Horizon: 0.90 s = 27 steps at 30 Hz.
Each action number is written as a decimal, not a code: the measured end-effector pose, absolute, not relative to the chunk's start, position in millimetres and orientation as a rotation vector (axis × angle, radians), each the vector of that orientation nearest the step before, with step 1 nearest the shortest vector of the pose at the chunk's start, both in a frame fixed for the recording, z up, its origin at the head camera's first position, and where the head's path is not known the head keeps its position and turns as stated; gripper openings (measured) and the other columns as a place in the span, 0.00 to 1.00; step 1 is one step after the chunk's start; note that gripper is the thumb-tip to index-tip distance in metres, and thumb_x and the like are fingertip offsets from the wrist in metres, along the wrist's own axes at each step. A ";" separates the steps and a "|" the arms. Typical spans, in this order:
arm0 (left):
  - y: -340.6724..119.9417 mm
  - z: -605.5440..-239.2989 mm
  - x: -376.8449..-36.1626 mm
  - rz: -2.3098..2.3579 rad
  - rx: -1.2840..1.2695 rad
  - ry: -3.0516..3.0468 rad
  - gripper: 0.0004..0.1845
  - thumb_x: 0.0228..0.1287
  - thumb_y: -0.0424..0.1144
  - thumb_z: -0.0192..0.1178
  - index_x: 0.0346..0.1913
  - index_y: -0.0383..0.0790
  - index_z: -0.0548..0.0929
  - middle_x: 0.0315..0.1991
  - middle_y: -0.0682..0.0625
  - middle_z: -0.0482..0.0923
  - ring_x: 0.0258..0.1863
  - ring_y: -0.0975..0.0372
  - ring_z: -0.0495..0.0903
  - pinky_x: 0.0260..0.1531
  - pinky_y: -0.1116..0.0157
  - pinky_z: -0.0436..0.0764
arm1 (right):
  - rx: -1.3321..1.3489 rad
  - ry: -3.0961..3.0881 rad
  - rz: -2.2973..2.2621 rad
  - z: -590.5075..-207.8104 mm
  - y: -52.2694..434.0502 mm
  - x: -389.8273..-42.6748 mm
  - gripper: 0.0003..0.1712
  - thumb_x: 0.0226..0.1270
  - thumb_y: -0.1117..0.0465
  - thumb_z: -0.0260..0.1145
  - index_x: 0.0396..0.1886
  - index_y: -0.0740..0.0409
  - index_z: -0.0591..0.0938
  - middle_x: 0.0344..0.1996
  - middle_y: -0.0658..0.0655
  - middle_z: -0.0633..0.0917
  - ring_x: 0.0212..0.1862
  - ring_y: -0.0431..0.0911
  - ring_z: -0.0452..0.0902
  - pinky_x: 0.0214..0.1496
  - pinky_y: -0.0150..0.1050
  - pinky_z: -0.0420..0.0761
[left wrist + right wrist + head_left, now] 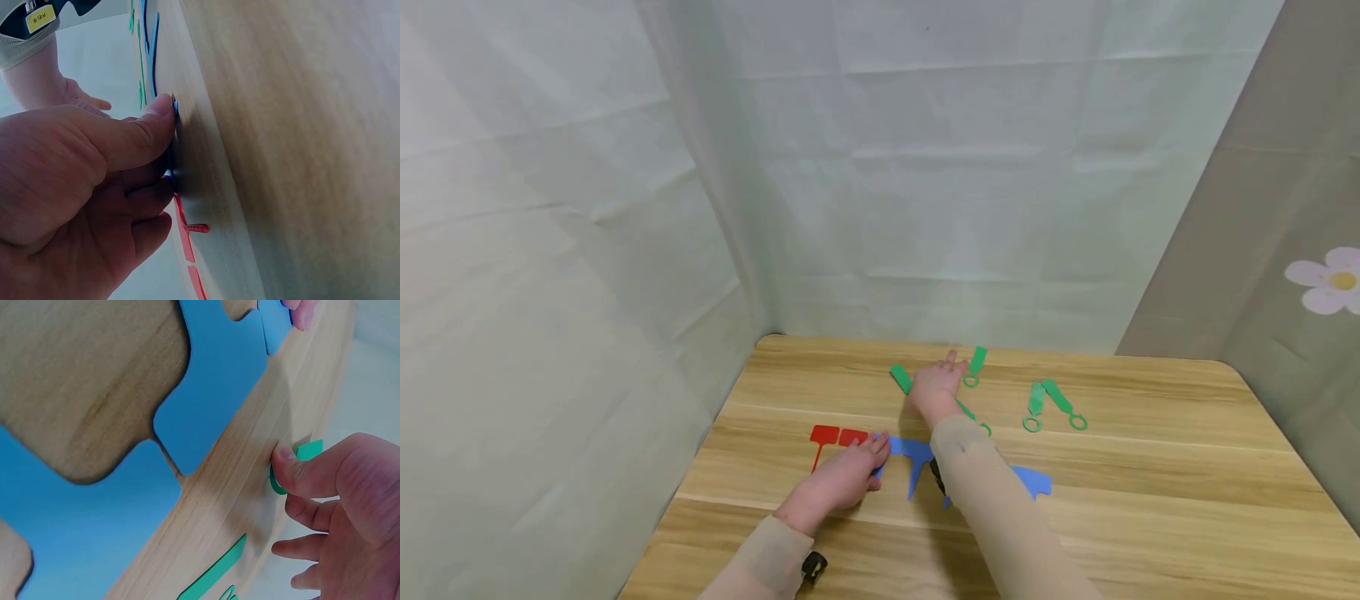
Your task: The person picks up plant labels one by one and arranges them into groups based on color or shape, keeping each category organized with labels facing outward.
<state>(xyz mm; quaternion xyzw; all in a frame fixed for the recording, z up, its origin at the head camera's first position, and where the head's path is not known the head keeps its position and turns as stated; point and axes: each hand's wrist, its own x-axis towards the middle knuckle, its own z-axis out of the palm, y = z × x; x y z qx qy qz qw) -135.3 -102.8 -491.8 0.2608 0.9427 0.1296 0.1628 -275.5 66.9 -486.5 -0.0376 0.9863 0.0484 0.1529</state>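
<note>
My left hand point(846, 477) rests low on the table, its fingertips over a blue T-shaped label point(878, 471) beside two red labels point(824, 434). In the left wrist view the thumb is right at that blue label's edge, and the fingertips lie by the red one. My right hand point(938, 385) reaches farther back among green ring-ended tags. In the right wrist view its thumb overlaps the ring of one green tag point(309, 450), with the other fingers spread. Another green tag point(215, 569) lies nearby. My right forearm hides part of the blue row.
More blue labels point(917, 454) point(1032, 481) continue the row rightward on the wooden table point(1150, 517). Green tags lie at the back point(977, 361) and right point(1060, 397). Pale cloth point(970, 208) hangs behind the table and along the left.
</note>
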 end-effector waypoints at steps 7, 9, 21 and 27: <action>-100.9 -491.6 -137.2 0.362 0.734 2.692 0.33 0.75 0.35 0.66 0.78 0.30 0.71 0.81 0.38 0.64 0.81 0.46 0.61 0.78 0.47 0.63 | -0.098 2.838 0.114 -483.1 70.6 -275.8 0.35 0.68 0.44 0.68 0.72 0.51 0.82 0.79 0.69 0.69 0.84 0.71 0.41 0.81 0.73 0.46; -100.6 -491.1 -137.3 0.352 0.735 2.695 0.33 0.75 0.35 0.66 0.78 0.30 0.71 0.81 0.38 0.64 0.81 0.46 0.61 0.78 0.47 0.63 | -0.097 2.838 0.103 -482.0 71.0 -275.2 0.34 0.68 0.44 0.68 0.71 0.51 0.84 0.78 0.68 0.70 0.84 0.71 0.42 0.81 0.72 0.46; -101.2 -490.8 -134.1 0.340 0.768 2.711 0.32 0.73 0.33 0.68 0.76 0.27 0.73 0.79 0.36 0.66 0.80 0.45 0.63 0.78 0.47 0.65 | -0.142 2.956 0.141 -477.9 69.3 -267.9 0.29 0.67 0.48 0.73 0.65 0.53 0.87 0.74 0.67 0.75 0.84 0.69 0.47 0.82 0.68 0.50; -101.6 -489.9 -133.4 0.350 0.767 2.707 0.32 0.74 0.33 0.67 0.76 0.27 0.72 0.79 0.36 0.66 0.80 0.45 0.63 0.78 0.47 0.65 | -0.144 2.977 0.160 -477.1 69.6 -266.2 0.33 0.59 0.45 0.82 0.62 0.52 0.89 0.70 0.64 0.80 0.83 0.69 0.50 0.82 0.68 0.53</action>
